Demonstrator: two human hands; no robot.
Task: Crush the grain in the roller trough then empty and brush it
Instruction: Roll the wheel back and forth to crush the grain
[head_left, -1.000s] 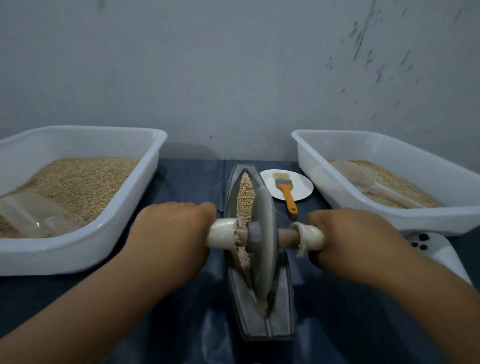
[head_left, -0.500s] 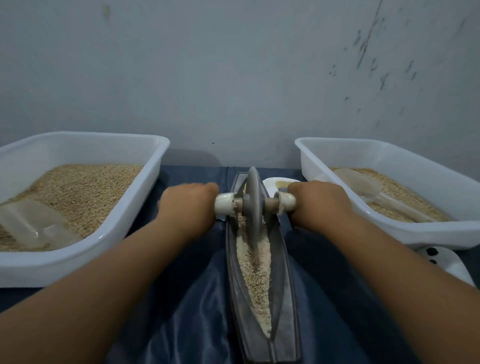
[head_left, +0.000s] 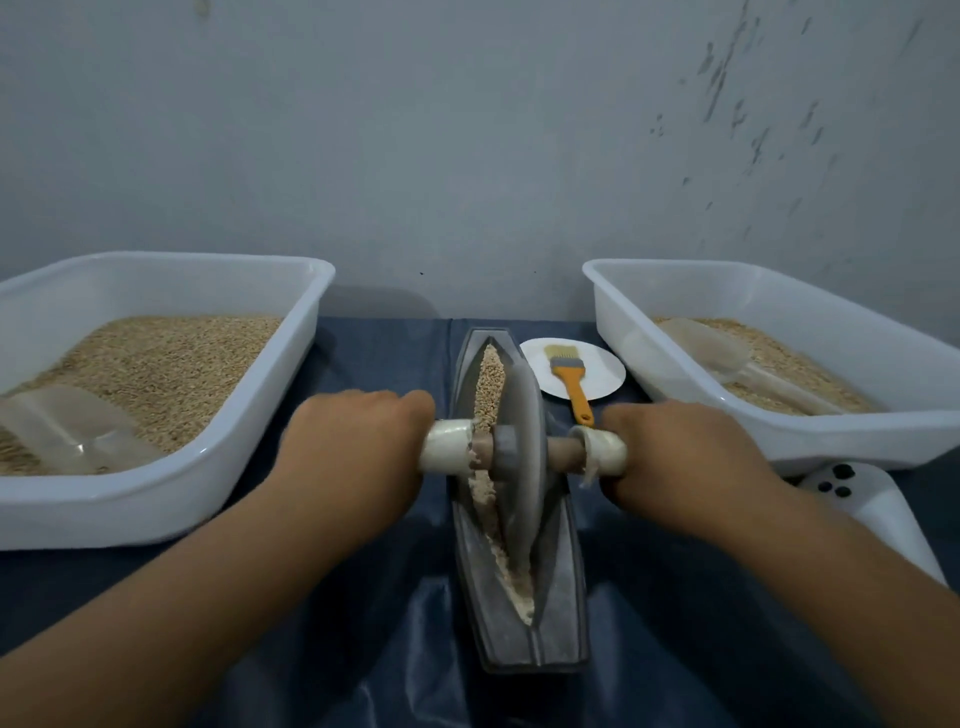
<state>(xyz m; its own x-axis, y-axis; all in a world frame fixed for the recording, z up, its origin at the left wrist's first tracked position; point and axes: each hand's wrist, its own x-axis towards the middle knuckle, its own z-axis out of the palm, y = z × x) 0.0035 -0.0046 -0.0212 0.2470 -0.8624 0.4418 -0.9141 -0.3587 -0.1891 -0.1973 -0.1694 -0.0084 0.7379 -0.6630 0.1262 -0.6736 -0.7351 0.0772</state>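
The person holds the roller with 2 hands. The left hand (head_left: 358, 441) is curled around the white-wrapped left end of the axle (head_left: 447, 453), and the right hand (head_left: 680, 452) grasps the other wrapped end in the same way; the knuckles of both point away from the camera. Between the hands, the grey roller wheel (head_left: 522, 457) stands on its edge inside the roller trough (head_left: 563, 597), a long, narrow, boat-shaped grey vessel that lies in the middle of the dark blue cloth (head_left: 384, 353) and points from the person toward the wall. The wheel sits about at the middle of the trough's length.

The grain (head_left: 489, 384) fills the groove of the trough. Beyond the wheel it looks whole and coarse; near the person it looks paler and finer, like powder.

Just behind and to the right of the trough lies a small white plate (head_left: 597, 364), and on it rests a brush (head_left: 569, 376) with an orange handle, whose tip reaches over the plate's near rim.

On the left stands a big white tub (head_left: 171, 499) full of grain, with a clear scoop (head_left: 67, 428) lying in it. On the right stands a second white tub (head_left: 852, 441) with less grain and another clear scoop (head_left: 727, 358). Beside the right forearm, a white device (head_left: 878, 509) with dark buttons lies on the cloth.
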